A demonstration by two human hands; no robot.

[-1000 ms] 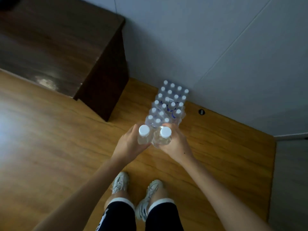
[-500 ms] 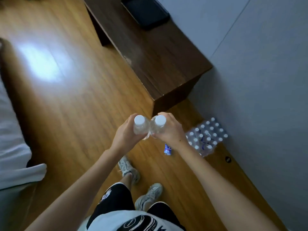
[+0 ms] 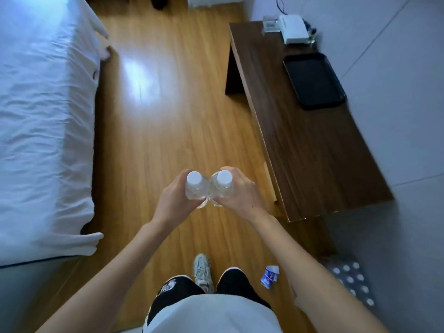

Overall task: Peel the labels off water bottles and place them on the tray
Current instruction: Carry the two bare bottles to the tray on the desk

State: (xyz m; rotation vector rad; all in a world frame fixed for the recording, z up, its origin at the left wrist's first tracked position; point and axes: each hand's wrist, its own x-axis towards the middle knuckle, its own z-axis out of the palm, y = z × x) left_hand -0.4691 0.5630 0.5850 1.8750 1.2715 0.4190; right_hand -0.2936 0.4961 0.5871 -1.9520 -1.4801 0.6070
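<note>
My left hand [image 3: 171,200] grips a clear water bottle [image 3: 195,187] with a white cap, held upright. My right hand [image 3: 240,193] grips a second clear bottle [image 3: 222,188] with a white cap, touching the first. Both bottles look bare of labels. They hang over the wooden floor, left of the near end of a dark wooden table [image 3: 312,150]. A black tray [image 3: 313,80] lies at the table's far right, by the wall, with nothing on it. A torn blue and white label [image 3: 270,277] lies on the floor near my right foot.
A wrapped pack of water bottles [image 3: 352,282] stands on the floor at the lower right by the wall. A bed with white sheets [image 3: 43,121] fills the left side. A white device [image 3: 294,28] with cables sits on the table's far end. Open floor runs between bed and table.
The view has swung left from the bottle pack toward the table and bed. Both hands keep their bottles side by side, and the pack now lies behind at the lower right.
</note>
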